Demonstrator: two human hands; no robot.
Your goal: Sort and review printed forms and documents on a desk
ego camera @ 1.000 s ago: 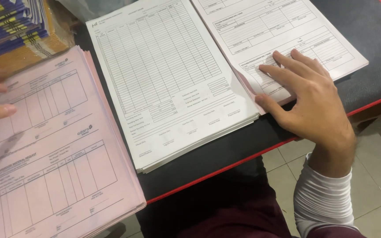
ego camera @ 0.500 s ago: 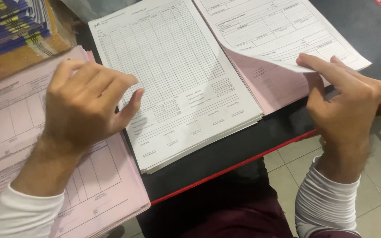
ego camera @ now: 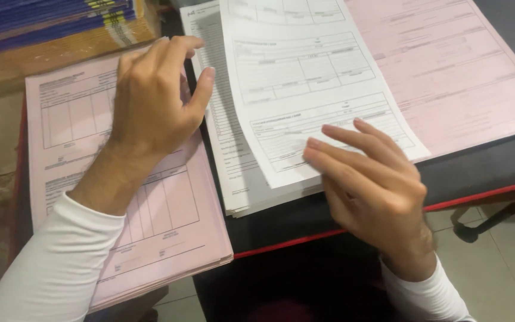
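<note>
A single camera, worn on the person's head, looks steeply down and slightly forward onto the table (ego camera: pixel 478 173). It sits close: the paper stacks fill most of the frame, and the edges cut off the pink stack (ego camera: pixel 90 179) nearest the person, the middle white stack (ego camera: pixel 233 173) and the far pink sheet (ego camera: pixel 466 77). The table's red front edge runs slantwise across the lower part, so the view is turned a little against the table. Below that edge, the tiled floor (ego camera: pixel 508 262) shows. Both forearms enter from the bottom, the left hand (ego camera: pixel 156 101) and the right hand (ego camera: pixel 371 185) near the centre. There is no second view.
</note>
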